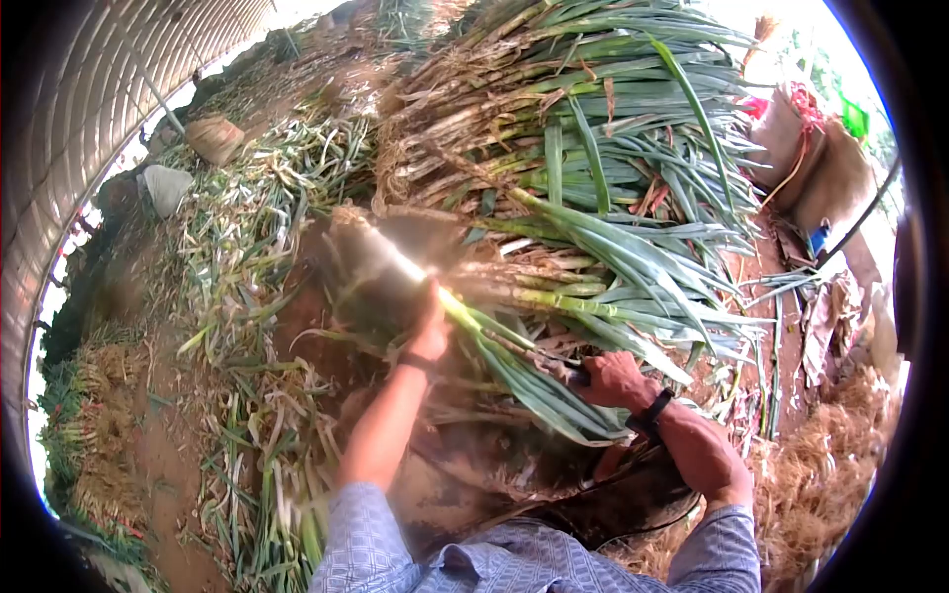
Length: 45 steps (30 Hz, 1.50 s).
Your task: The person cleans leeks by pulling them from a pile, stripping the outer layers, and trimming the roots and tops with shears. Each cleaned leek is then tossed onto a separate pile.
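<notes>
My left hand (429, 324) is closed around a leek (395, 259) with a thick white stalk. Its pale root end points up and left, and its green leaves (544, 390) fan out toward my right hand. My right hand (615, 381), with a dark band at the wrist, grips a thin, dark stick-like tool (559, 369) lying across those leaves. Whether the tool has a blade cannot be made out. A big pile of leeks (593, 128) lies just beyond both hands, roots to the left and leaves to the right. Haze blurs the area around the white stalk.
Stripped leaves (267, 208) litter the ground on the left. Bundled leeks (99, 435) lie at the far left. Dry, root-like fibres (820, 474) are heaped at lower right. A tan sack (830, 168) stands at right, and a curved ribbed wall (89, 119) rises at left.
</notes>
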### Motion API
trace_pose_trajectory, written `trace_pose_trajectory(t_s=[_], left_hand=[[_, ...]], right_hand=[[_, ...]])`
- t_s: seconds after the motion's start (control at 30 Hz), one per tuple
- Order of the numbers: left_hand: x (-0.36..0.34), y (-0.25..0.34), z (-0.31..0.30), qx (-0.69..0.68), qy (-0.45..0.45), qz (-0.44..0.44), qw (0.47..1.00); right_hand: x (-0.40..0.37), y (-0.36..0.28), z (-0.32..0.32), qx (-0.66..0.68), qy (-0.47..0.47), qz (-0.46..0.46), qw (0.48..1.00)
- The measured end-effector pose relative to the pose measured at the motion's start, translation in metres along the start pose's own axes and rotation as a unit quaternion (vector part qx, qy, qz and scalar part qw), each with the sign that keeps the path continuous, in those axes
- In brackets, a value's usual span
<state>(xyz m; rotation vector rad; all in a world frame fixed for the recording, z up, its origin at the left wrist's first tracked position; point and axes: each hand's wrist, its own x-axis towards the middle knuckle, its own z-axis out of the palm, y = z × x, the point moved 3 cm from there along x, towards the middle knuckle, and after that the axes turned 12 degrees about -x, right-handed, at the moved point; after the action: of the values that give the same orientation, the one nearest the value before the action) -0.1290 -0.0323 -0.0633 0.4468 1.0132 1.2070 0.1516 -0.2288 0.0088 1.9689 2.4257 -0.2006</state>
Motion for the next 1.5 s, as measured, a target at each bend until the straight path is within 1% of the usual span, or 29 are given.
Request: trace_pose_trajectory(t_s=[0.03, 0.1, 0.2, 0.3, 0.4, 0.47, 0.5, 0.57, 0.6, 0.7, 0.8, 0.9, 1.0, 1.1, 1.2, 1.3, 1.4, 1.5], left_hand=[[0.003, -0.003, 0.000, -0.012, -0.015, 0.004, 1.000], [0.006, -0.010, 0.000, -0.039, -0.042, 0.009, 0.998], [0.016, -0.016, -0.003, -0.065, -0.019, 0.003, 0.998], [0.025, -0.021, -0.007, -0.041, 0.037, -0.014, 0.998], [0.021, -0.022, -0.008, 0.005, 0.055, -0.024, 0.998], [0.047, -0.040, -0.022, 0.024, 0.040, 0.029, 0.999], [0.047, -0.040, -0.021, 0.033, 0.032, 0.055, 0.997], [0.044, -0.045, -0.022, 0.046, 0.041, 0.031, 0.998], [0.040, -0.044, -0.020, 0.053, 0.045, 0.020, 0.997], [0.030, -0.037, -0.013, 0.048, 0.046, 0.067, 0.995], [0.032, -0.044, -0.015, -0.008, 0.045, 0.036, 0.998], [0.043, -0.053, -0.022, 0.021, 0.037, 0.065, 0.997], [0.015, -0.041, -0.009, -0.052, 0.031, -0.029, 0.998], [0.005, -0.050, -0.013, -0.079, 0.039, -0.004, 0.996], [0.003, -0.049, -0.013, -0.090, -0.014, -0.034, 0.995], [0.005, -0.056, -0.017, -0.106, -0.021, -0.029, 0.994], [0.007, -0.056, -0.021, -0.012, 0.009, -0.005, 1.000], [-0.001, -0.049, -0.012, 0.028, 0.035, -0.017, 0.999]], right_hand=[[0.003, -0.001, 0.004, 0.004, 0.015, 0.002, 1.000], [0.012, 0.001, 0.014, 0.001, 0.004, 0.018, 1.000], [0.016, 0.001, 0.018, 0.003, 0.007, 0.021, 1.000], [0.019, 0.003, 0.020, 0.023, 0.012, 0.029, 0.999], [0.019, 0.001, 0.021, 0.026, 0.004, 0.025, 0.999], [0.018, -0.006, 0.014, 0.018, 0.001, 0.008, 1.000], [0.020, -0.003, 0.017, 0.013, -0.002, 0.016, 1.000], [0.024, 0.004, 0.028, 0.007, -0.004, 0.034, 0.999], [0.023, 0.003, 0.024, 0.004, -0.001, 0.025, 1.000], [0.020, -0.002, 0.024, -0.009, -0.033, 0.015, 0.999], [0.017, -0.004, 0.013, 0.058, 0.065, 0.020, 0.996], [0.018, 0.001, 0.019, 0.027, -0.008, 0.019, 0.999], [0.018, 0.002, 0.019, 0.040, 0.001, 0.032, 0.999], [0.023, 0.003, 0.020, 0.036, -0.019, 0.035, 0.999], [0.028, 0.002, 0.024, 0.081, 0.039, 0.024, 0.996], [0.032, -0.001, 0.016, 0.081, 0.031, 0.011, 0.996], [0.034, -0.002, 0.020, 0.089, 0.034, 0.010, 0.995], [0.039, 0.000, 0.011, 0.102, 0.052, 0.029, 0.993]])
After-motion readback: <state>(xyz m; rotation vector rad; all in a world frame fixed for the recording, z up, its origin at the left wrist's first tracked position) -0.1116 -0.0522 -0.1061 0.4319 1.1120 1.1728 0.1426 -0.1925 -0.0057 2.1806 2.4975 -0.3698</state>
